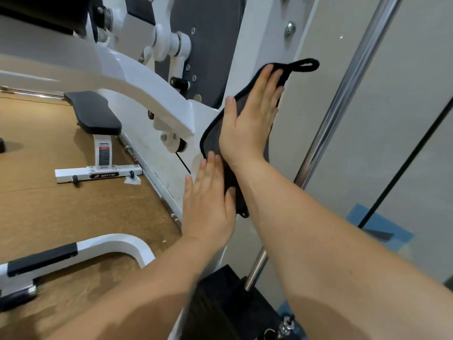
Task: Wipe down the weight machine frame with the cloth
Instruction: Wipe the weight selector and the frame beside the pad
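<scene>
A: Far left?
B: Black padded seat point(95, 114) noted on a white post, over brown floor.
A: Left hand?
B: Left hand point(208, 207) laid flat on the white frame upright point(255, 40), fingers straight, thumb at the lower edge of the dark grey cloth point(215, 136).
A: Cloth placement?
B: Spread on the upright, pressed under the right hand point(250, 123). Fingers straight, nothing gripped. Loop left free at top.
A: Right side?
B: Chrome guide rod point(343, 89) seen near.

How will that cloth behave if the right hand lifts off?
Probably floppy: the cloth bunches at its lower end by the left hand. Likely light, apt to slide down the frame, since the right hand merely presses it flat.
</scene>
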